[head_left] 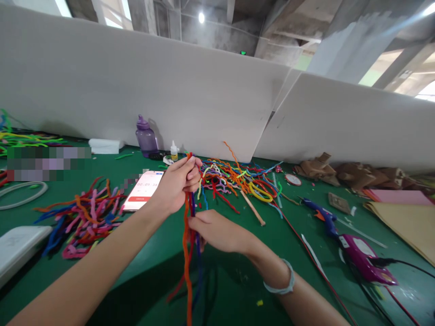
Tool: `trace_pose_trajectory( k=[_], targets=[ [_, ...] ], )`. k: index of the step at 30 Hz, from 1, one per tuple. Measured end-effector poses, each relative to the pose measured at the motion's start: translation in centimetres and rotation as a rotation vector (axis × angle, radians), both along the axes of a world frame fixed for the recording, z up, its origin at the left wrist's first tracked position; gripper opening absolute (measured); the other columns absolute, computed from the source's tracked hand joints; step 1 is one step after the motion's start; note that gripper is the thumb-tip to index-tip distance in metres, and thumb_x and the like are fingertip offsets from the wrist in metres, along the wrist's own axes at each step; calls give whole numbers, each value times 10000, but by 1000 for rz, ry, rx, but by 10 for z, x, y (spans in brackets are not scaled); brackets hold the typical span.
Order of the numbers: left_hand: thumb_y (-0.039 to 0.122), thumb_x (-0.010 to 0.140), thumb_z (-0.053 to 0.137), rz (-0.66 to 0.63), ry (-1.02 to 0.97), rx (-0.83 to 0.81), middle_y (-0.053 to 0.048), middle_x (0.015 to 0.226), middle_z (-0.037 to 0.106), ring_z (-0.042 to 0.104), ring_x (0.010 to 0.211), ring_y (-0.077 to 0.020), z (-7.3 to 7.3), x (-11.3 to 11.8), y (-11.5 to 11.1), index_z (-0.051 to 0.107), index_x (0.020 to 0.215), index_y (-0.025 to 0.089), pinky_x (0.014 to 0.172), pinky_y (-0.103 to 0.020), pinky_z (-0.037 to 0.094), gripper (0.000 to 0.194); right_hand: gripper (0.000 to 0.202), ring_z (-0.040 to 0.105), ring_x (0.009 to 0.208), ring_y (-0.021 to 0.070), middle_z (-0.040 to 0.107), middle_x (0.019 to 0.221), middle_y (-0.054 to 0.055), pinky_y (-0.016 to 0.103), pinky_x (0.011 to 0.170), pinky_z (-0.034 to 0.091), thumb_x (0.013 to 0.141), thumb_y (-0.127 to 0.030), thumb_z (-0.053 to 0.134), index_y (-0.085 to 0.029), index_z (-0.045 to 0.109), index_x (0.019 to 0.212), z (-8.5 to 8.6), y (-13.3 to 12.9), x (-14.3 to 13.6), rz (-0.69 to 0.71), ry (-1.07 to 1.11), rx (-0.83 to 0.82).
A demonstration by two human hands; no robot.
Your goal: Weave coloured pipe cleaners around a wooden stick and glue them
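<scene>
Several long pipe cleaners, among them an orange one [186, 253], a red one [177, 290] and a blue-purple one [199, 267], hang down in front of me over the green table. My left hand [181, 181] is closed round their upper ends, with bright tips showing above the fingers. Lower down, my right hand [212, 230] pinches the red and blue-purple strands, while the orange one passes beside its fingertips. A light blue band circles my right wrist.
A tangled pile of colourful pipe cleaners [220, 176] lies behind my hands, another [90, 213] at left. Around them are a lit phone [142, 190], purple bottle [146, 138], glue bottle [174, 151], wooden stick [252, 208], blue glue gun [321, 217], magenta device [365, 258] and papers [404, 224].
</scene>
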State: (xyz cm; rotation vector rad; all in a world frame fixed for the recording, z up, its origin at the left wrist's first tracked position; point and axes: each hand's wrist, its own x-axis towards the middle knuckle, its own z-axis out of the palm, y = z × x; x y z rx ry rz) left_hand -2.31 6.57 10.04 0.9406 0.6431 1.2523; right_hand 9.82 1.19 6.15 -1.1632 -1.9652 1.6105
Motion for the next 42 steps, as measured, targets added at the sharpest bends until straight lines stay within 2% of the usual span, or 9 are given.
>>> trace_pose_trajectory(
  k=[6,11,15,19,23,32,36,40,42],
  targets=[
    [121,912,452,66,-90,-18,79,460,280,253,321,-31,3,-5,3,558,697,129,320,-146,163,240,322,520,441,78,559,530,-12,195,498,437,802,-81,323,-136,570,603,-4,-4,-7,151,93,-236],
    [137,898,488,90,-93,20,82,439,283,252,306,-31,5,-19,17,559,682,135,314,-147,165,228,418,502,433,59,546,505,-32,181,523,406,873,-87,280,-126,626,641,4,-3,-2,334,170,-298],
    [139,901,495,137,-85,31,82,425,301,278,301,-32,-1,-33,33,566,690,136,317,-141,178,222,442,529,450,71,530,462,-34,181,506,383,927,-148,283,-120,608,628,3,-2,0,448,207,-412],
    [116,922,444,209,-121,21,85,411,310,259,289,-26,-10,-43,45,539,661,138,312,-140,170,279,440,544,456,71,555,502,-31,190,525,402,947,-182,270,-115,615,681,-3,-3,-1,572,288,-447],
    [103,929,428,261,-149,24,87,397,303,257,283,-27,-11,-49,50,523,653,152,311,-143,180,297,407,572,510,76,576,546,-26,192,569,416,959,-174,252,-113,614,782,-2,-4,-3,668,310,-462],
    [66,933,378,285,-145,35,78,388,307,257,283,-23,-9,-51,51,538,640,135,309,-157,177,341,358,608,524,74,571,561,-35,170,564,432,951,-138,277,-117,585,768,-6,-4,-5,866,205,-528],
    [86,924,418,316,-129,47,85,387,316,264,287,-21,-12,-55,55,535,657,136,310,-144,169,296,230,619,562,83,593,585,-38,159,581,438,907,-133,415,-130,612,788,1,-15,-7,1017,128,-494],
    [86,929,393,340,-116,15,93,370,292,239,273,-25,-9,-69,62,506,642,143,298,-150,160,313,173,586,581,46,603,644,-57,123,609,410,832,-77,508,-159,616,725,26,-27,3,960,125,-298],
    [71,928,368,320,-95,0,90,376,290,233,276,-26,-6,-70,61,507,641,140,296,-152,161,327,222,586,606,59,570,648,-43,156,639,427,894,-145,426,-156,622,791,34,-25,11,792,145,-212]
  ],
)
